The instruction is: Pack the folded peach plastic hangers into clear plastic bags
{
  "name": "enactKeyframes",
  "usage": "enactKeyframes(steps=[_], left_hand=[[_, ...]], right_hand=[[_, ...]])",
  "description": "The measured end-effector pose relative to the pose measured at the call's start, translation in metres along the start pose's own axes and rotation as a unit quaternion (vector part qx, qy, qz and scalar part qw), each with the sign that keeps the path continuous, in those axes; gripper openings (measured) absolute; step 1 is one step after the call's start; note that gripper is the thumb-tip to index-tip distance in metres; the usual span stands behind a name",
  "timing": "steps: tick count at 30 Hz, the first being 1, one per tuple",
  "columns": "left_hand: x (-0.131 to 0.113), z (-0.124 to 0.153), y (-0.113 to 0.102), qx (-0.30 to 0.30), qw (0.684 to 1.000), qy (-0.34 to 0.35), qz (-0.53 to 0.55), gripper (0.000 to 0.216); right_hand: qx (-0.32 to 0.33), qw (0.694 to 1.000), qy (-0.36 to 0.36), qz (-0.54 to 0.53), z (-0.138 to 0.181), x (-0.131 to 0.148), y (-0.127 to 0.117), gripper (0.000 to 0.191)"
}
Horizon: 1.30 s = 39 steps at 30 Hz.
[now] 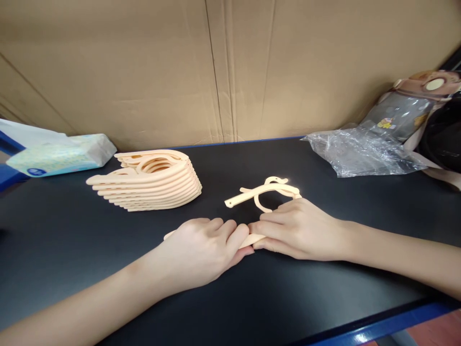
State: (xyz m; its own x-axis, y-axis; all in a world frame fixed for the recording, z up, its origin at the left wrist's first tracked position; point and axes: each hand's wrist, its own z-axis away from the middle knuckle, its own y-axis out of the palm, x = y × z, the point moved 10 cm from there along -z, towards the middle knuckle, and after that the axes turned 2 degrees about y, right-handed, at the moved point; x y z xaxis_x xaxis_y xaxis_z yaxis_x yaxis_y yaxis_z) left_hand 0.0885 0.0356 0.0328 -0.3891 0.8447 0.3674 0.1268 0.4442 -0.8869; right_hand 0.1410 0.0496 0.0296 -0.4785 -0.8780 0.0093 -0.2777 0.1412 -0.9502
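Both my hands are closed around a cream folding hanger (257, 192) held just above or against the black table (230, 307). My left hand (205, 250) wraps over one long arm of it, whose tip pokes out on the left. My right hand (298, 228) grips it beside the left, covering the joint. Beyond the right fingers, the other arm and the curved hook stick up and to the left. Most of the gripped part is hidden by my fingers. Farther back on the left sits a neat stack of similar folded hangers (162, 185).
A tissue pack (68, 154) lies at the far left. Clear plastic wrap (363, 154), a transparent bottle (399, 113) and a dark round object (444, 137) are at the right. A cardboard sheet (144, 72) stands along the back edge.
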Motion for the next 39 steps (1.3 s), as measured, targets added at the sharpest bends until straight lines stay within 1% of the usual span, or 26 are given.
enactKeyframes(steps=[3,7,10,12,15,18,20,23,28,30,33,36,39], left_hand=[[-0.001,0.001,0.001,0.001,1.0,0.001,-0.001,0.033],[0.001,0.001,0.0,0.0,1.0,-0.01,-0.007,0.035],[0.003,0.001,-0.002,-0.002,0.999,-0.021,-0.024,0.036],[0.004,0.002,-0.003,-0.004,0.999,-0.026,-0.031,0.036],[0.004,0.003,-0.003,-0.003,0.999,-0.03,-0.037,0.036],[0.002,0.004,-0.005,-0.015,0.999,-0.027,-0.044,0.033],[0.001,0.004,-0.004,-0.015,0.998,-0.02,-0.049,0.031],[-0.001,0.004,-0.004,-0.01,0.999,-0.008,-0.044,0.027],[-0.001,0.0,-0.004,0.004,1.0,0.02,0.021,0.009],[0.001,0.0,-0.005,0.001,0.999,0.023,0.042,0.014],[0.006,0.0,-0.01,-0.033,0.999,0.0,0.037,0.021],[0.008,0.002,-0.017,-0.072,0.997,-0.027,-0.006,0.022],[0.007,0.004,-0.022,-0.104,0.993,-0.038,-0.044,0.022]], right_hand=[[-0.039,0.999,-0.008,0.016,-0.001,0.003,-0.011,0.03],[-0.097,0.994,-0.03,0.029,0.0,0.0,-0.028,0.037],[-0.144,0.989,0.018,0.033,0.004,-0.019,-0.042,0.033],[-0.155,0.985,0.067,0.039,0.006,-0.035,-0.047,0.03],[-0.148,0.98,0.127,0.04,0.009,-0.054,-0.047,0.031],[-0.125,0.979,0.16,0.028,0.009,-0.062,-0.042,0.032],[-0.106,0.98,0.166,0.017,0.007,-0.063,-0.038,0.032],[-0.098,0.982,0.162,0.021,0.006,-0.061,-0.036,0.03],[-0.101,0.982,0.158,0.033,0.007,-0.061,-0.034,0.026],[-0.092,0.981,0.165,0.033,0.008,-0.063,-0.031,0.025],[-0.074,0.981,0.178,0.037,0.009,-0.066,-0.027,0.026],[-0.058,0.98,0.189,0.038,0.009,-0.069,-0.023,0.027],[-0.041,0.978,0.199,0.04,0.009,-0.072,-0.019,0.027]])
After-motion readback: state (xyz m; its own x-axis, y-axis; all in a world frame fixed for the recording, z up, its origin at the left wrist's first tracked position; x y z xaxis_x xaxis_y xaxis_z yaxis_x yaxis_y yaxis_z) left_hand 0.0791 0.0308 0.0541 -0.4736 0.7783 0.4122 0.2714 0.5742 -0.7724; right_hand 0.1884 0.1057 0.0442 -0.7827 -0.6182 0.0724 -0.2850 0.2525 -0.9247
